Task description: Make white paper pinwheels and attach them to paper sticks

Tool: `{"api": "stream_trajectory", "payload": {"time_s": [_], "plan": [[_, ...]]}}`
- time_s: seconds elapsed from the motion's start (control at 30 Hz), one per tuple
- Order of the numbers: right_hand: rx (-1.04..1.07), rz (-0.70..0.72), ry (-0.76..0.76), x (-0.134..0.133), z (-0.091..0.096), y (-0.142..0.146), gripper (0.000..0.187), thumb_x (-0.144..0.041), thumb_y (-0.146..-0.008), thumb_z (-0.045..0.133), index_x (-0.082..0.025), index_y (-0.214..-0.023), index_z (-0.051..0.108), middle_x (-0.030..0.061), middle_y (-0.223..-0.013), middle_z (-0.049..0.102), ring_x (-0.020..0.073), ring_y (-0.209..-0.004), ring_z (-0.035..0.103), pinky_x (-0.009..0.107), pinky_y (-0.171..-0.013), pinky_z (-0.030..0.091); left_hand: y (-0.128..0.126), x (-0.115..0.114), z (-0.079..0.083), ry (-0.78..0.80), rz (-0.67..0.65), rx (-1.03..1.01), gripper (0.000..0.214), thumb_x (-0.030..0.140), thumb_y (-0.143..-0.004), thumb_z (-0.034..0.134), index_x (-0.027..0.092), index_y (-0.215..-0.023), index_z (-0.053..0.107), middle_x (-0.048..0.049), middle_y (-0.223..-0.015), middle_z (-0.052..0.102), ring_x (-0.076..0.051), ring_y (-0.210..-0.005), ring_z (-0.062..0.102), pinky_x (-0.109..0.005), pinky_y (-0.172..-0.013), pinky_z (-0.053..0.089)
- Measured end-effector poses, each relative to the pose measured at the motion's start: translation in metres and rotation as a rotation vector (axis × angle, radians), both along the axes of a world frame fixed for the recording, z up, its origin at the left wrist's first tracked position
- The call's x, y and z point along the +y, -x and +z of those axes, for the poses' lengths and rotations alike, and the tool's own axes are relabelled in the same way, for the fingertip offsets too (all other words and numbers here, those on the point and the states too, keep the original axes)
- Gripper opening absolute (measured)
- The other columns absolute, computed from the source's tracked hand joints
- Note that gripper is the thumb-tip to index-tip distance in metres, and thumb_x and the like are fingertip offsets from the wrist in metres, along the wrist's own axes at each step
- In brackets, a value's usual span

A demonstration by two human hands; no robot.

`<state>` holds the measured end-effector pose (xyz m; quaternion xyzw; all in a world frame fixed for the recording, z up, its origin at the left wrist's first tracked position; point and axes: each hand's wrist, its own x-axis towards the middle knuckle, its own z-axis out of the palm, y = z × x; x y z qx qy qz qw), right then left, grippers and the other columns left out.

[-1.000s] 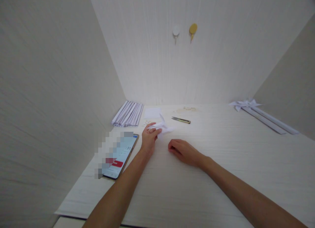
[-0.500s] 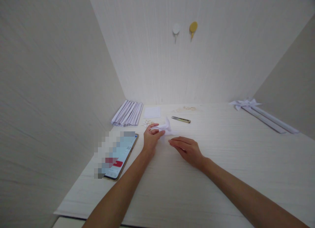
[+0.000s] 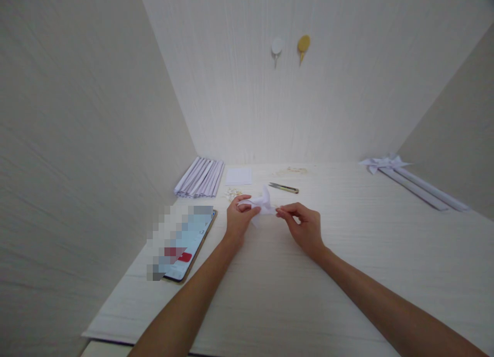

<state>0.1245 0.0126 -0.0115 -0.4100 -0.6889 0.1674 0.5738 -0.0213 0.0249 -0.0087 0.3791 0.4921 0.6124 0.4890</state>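
Note:
A small folded white paper piece (image 3: pixel 263 201) is held just above the pale table (image 3: pixel 347 274) between both my hands. My left hand (image 3: pixel 238 220) is closed, pinching the paper's left end between thumb and fingers. My right hand (image 3: pixel 303 227) is closed too, its thumb and forefinger pinching the paper's right tip. Small thread snips (image 3: pixel 284 188) with a yellow handle lie just beyond the paper.
A smartphone (image 3: pixel 185 241) with a lit screen lies at the left. A stack of folded white strips (image 3: pixel 200 177) and a white square sheet (image 3: pixel 239 176) sit at the back left. Long white strips with a paper bow (image 3: pixel 401 174) lie at the right. Two hooks (image 3: pixel 289 46) hang on the wall.
My right hand rose from resting on the table, moved toward the paper and pinched its right tip. My left hand kept its hold and lifted the paper slightly.

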Motion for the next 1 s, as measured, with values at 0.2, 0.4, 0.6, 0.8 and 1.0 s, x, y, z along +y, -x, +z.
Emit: {"api": "stream_trajectory", "payload": {"time_s": [0.2, 0.4, 0.6, 0.8, 1.0], "plan": [[0.04, 0.058, 0.107, 0.0043, -0.0042, 0.0, 0.015, -0.025, -0.077, 0.048, -0.019, -0.087, 0.059, 0.0042, -0.076, 0.068, 0.0159, -0.069, 0.065, 0.029, -0.064, 0.053, 0.0008, 0.0014, -0.003, -0.012, -0.005, -0.006, 0.042, 0.014, -0.044, 0.068, 0.016, -0.083, 0.051, 0.0066, -0.047, 0.055, -0.008, -0.044, 0.05, -0.018, -0.046, 0.035], [0.079, 0.104, 0.169, 0.0068, -0.0067, 0.0005, 0.018, -0.027, -0.08, 0.044, -0.019, -0.085, 0.059, 0.0038, -0.079, 0.068, 0.016, -0.072, 0.064, 0.031, -0.068, 0.053, 0.0009, 0.0024, -0.0043, -0.012, 0.009, -0.003, 0.043, 0.015, -0.042, 0.07, 0.016, -0.081, 0.052, 0.0073, -0.046, 0.053, -0.008, -0.044, 0.05, -0.018, -0.045, 0.035], [0.064, 0.111, 0.196, 0.0065, -0.0045, 0.0, 0.016, -0.029, -0.078, 0.046, -0.018, -0.074, 0.056, 0.0006, -0.061, 0.064, 0.0121, -0.052, 0.059, 0.024, -0.052, 0.049, 0.0, 0.0009, -0.0033, -0.026, -0.014, -0.006, 0.042, 0.014, -0.044, 0.069, 0.016, -0.081, 0.05, 0.0062, -0.047, 0.056, -0.008, -0.044, 0.051, -0.019, -0.045, 0.036], [-0.17, -0.023, 0.078, 0.0005, 0.0, -0.0015, 0.02, -0.027, -0.08, 0.043, -0.019, -0.065, 0.053, -0.0002, -0.056, 0.056, 0.0117, -0.051, 0.05, 0.023, -0.05, 0.039, -0.0009, -0.0001, -0.0018, -0.025, -0.011, -0.005, 0.042, 0.014, -0.043, 0.068, 0.016, -0.081, 0.05, 0.0067, -0.047, 0.056, -0.009, -0.042, 0.051, -0.02, -0.045, 0.037], [-0.485, -0.057, -0.023, -0.0008, -0.0019, 0.0011, 0.026, -0.029, -0.084, 0.034, -0.02, -0.062, 0.046, 0.0022, -0.061, 0.052, 0.014, -0.056, 0.045, 0.025, -0.053, 0.033, -0.0054, -0.0027, -0.0018, -0.025, 0.023, 0.01, 0.04, 0.013, -0.043, 0.069, 0.017, -0.079, 0.051, 0.0063, -0.047, 0.055, -0.01, -0.044, 0.052, -0.02, -0.045, 0.038]]}}
